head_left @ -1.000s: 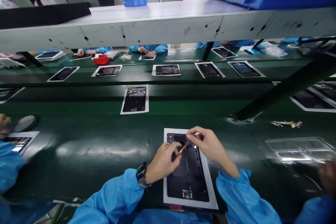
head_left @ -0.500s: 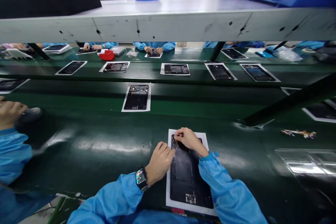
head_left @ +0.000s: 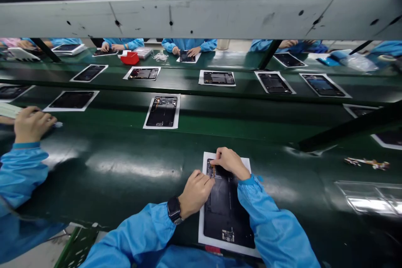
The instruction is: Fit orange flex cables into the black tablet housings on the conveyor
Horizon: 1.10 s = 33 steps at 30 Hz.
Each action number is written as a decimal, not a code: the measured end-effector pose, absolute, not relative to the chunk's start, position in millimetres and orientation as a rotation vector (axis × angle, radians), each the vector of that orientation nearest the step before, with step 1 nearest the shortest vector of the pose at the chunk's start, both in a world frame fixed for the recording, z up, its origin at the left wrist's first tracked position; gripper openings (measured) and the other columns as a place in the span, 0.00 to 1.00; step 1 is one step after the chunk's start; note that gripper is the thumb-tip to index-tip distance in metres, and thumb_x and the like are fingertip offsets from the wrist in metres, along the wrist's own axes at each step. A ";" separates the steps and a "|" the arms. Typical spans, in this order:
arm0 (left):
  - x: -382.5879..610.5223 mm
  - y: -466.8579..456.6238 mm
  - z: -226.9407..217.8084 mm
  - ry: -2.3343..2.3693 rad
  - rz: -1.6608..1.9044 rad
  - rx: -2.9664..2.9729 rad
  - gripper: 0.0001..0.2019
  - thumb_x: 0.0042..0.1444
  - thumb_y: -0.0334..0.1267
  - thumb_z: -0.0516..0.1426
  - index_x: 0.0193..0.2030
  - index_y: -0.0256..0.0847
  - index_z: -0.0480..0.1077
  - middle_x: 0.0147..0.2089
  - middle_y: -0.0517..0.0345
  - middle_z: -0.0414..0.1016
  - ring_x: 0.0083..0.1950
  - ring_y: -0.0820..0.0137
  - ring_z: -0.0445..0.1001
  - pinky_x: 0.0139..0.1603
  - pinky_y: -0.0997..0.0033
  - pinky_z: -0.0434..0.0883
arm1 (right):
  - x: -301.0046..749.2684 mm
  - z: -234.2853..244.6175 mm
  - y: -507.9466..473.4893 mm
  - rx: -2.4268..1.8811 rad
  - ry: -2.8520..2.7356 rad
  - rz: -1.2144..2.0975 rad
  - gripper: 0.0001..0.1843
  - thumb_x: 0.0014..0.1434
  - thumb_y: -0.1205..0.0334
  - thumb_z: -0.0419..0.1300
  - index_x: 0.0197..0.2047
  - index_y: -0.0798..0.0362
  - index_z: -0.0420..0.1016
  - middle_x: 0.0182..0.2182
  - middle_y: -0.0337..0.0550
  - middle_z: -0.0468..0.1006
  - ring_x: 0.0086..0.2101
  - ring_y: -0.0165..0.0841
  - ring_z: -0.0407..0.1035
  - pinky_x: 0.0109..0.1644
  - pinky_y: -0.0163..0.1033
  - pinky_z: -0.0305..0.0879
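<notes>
In front of me a black tablet housing point(head_left: 221, 213) with exposed inner parts lies on a white sheet point(head_left: 204, 239). My right hand point(head_left: 231, 163) is over its top end, thumb and finger pinched at a small orange flex cable point(head_left: 213, 170). My left hand point(head_left: 197, 192) rests at the housing's upper left edge, its fingers curled and their tips beside the cable's lower end. What the left fingertips hold, if anything, is hidden. A dark watch point(head_left: 174, 209) sits on the left wrist.
Another tablet housing point(head_left: 161, 112) lies ahead on the green conveyor, with several more beyond. At left, a co-worker's hand point(head_left: 33, 124) reaches over the bench. A dark post point(head_left: 345, 127), loose flex cables point(head_left: 367, 163) and a clear tray point(head_left: 370, 197) are at right. A shelf point(head_left: 188, 14) crosses above.
My view has tipped slightly downward. Both hands stay at the top of the housing, the left a little further right. The co-worker's hand at left has moved right, and another housing shows beyond it.
</notes>
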<state>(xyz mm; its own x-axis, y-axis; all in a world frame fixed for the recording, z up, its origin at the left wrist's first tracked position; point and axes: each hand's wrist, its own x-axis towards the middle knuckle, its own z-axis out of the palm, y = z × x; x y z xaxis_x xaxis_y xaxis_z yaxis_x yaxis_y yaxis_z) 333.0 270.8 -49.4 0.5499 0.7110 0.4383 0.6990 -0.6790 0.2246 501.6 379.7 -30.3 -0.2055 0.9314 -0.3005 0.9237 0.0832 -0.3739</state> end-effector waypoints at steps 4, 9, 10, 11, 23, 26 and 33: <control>335.4 267.9 -50.8 1.209 0.803 2.719 0.09 0.68 0.30 0.47 0.43 0.36 0.69 0.32 0.57 0.73 0.33 0.69 0.70 0.37 0.66 0.62 | 502.6 -27.5 371.1 -1.958 -2.413 0.646 0.17 0.51 0.50 0.70 0.34 0.50 0.69 0.32 0.39 0.77 0.35 0.37 0.73 0.31 0.35 0.51; 335.4 266.3 -52.4 1.150 0.774 2.705 0.11 0.69 0.31 0.46 0.46 0.36 0.69 0.36 0.55 0.76 0.35 0.69 0.74 0.37 0.67 0.65 | 499.2 -25.2 359.9 -1.892 -2.553 0.506 0.16 0.57 0.51 0.66 0.40 0.52 0.69 0.37 0.45 0.76 0.37 0.40 0.73 0.33 0.37 0.54; 334.6 265.9 -52.8 1.133 0.773 2.705 0.11 0.69 0.31 0.45 0.47 0.35 0.69 0.36 0.55 0.77 0.36 0.69 0.75 0.37 0.67 0.66 | 498.5 -24.3 358.1 -1.873 -2.577 0.487 0.16 0.57 0.52 0.66 0.42 0.52 0.69 0.38 0.45 0.76 0.37 0.39 0.73 0.34 0.37 0.55; 333.6 265.5 -53.3 1.115 0.778 2.705 0.12 0.70 0.31 0.45 0.47 0.35 0.69 0.37 0.54 0.77 0.37 0.69 0.75 0.38 0.67 0.67 | 497.9 -23.3 356.3 -1.853 -2.597 0.467 0.15 0.58 0.53 0.65 0.43 0.52 0.69 0.39 0.45 0.75 0.37 0.39 0.73 0.34 0.38 0.55; 323.2 264.5 -50.5 1.087 0.752 2.655 0.11 0.69 0.31 0.46 0.49 0.34 0.69 0.42 0.53 0.78 0.41 0.70 0.76 0.42 0.67 0.70 | 504.0 -23.9 352.5 -1.828 -2.596 0.364 0.15 0.62 0.51 0.62 0.45 0.52 0.67 0.42 0.46 0.73 0.38 0.39 0.73 0.34 0.38 0.57; 323.1 264.3 -48.9 1.106 0.730 2.666 0.11 0.69 0.31 0.48 0.49 0.35 0.70 0.42 0.52 0.77 0.41 0.69 0.75 0.42 0.67 0.71 | 502.5 -25.4 356.1 -1.837 -2.590 0.399 0.15 0.61 0.51 0.64 0.44 0.52 0.67 0.42 0.46 0.73 0.37 0.39 0.73 0.34 0.38 0.57; 322.4 264.1 -51.5 1.118 0.830 2.669 0.10 0.67 0.30 0.49 0.48 0.35 0.71 0.50 0.50 0.76 0.48 0.66 0.75 0.47 0.65 0.73 | 508.7 -31.1 368.2 -1.749 -2.592 0.539 0.17 0.57 0.51 0.67 0.41 0.51 0.67 0.39 0.41 0.74 0.37 0.36 0.72 0.34 0.36 0.54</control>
<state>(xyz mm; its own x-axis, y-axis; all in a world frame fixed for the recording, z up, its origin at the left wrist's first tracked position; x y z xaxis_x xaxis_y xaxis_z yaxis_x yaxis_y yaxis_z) 322.4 264.1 -51.5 0.5741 0.6917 0.4381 0.6195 -0.7168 0.3201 508.7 368.2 -31.1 -0.3921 0.8950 -0.2128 0.9057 0.3350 -0.2599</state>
